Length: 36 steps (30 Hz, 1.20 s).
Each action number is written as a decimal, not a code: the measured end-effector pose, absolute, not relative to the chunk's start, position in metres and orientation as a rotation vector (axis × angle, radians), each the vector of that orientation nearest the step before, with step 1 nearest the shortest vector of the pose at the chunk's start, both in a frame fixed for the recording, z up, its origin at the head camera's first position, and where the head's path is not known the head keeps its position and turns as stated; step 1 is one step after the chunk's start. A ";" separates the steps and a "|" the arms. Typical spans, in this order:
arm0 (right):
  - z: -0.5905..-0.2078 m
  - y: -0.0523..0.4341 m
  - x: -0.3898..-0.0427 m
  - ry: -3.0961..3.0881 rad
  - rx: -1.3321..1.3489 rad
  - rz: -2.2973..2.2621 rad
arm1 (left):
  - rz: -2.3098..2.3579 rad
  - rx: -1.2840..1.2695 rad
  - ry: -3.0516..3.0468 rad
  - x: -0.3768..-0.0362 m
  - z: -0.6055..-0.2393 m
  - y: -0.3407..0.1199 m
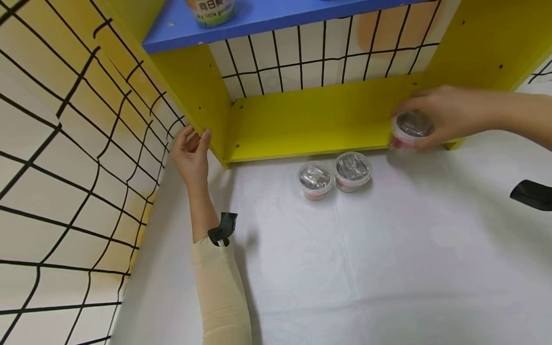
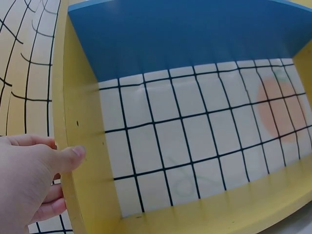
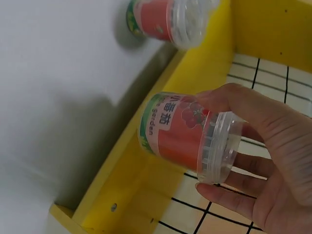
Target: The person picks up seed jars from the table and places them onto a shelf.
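My right hand (image 1: 453, 112) grips a clear plastic jar (image 3: 180, 134) round its lid end. Its red label shows tomatoes and the word "garden", and foil packets fill the top. In the head view the jar overlaps the right front edge of the yellow lower shelf (image 1: 302, 120). My left hand (image 1: 191, 155) pinches the front edge of the yellow side panel (image 2: 73, 117), thumb on the inner face and fingers behind it. Two more lidded jars stand side by side on the white cloth before the shelf, a left jar (image 1: 316, 180) and a right jar (image 1: 353, 171).
A blue upper shelf (image 1: 267, 24) holds a jar (image 1: 212, 10) labelled "My little garden". Black wire grid (image 1: 86, 143) runs along the left side, and more grid backs the shelf unit. White cloth (image 1: 345, 268) covers the surface in front.
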State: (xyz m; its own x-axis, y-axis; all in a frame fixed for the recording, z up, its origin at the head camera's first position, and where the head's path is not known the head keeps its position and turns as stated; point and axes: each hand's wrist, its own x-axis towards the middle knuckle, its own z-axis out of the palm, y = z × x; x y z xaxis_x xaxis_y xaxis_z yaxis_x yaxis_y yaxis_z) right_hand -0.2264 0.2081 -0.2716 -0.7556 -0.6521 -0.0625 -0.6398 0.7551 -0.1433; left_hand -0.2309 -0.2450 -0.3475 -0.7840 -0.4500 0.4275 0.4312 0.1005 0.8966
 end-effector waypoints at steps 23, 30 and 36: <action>-0.277 0.220 -0.276 2.777 -1.038 -0.126 | -1.760 0.009 -1.735 -0.234 -0.349 -0.247; -0.283 0.225 -0.281 2.759 -0.965 -0.115 | -1.751 0.000 -1.735 -0.233 -0.348 -0.250; -0.283 0.225 -0.284 2.706 -0.905 -0.099 | -1.769 0.033 -1.731 -0.230 -0.348 -0.252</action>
State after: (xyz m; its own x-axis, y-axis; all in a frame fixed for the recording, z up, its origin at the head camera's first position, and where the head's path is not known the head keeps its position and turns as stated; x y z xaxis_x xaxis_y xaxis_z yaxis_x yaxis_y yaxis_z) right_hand -0.2837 0.2246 -0.2830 -0.7623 -0.5986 -0.2462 -0.5790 0.8007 -0.1541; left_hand -0.2304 -0.2519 -0.3482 -0.7861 -0.4582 0.4149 0.4247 0.0872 0.9011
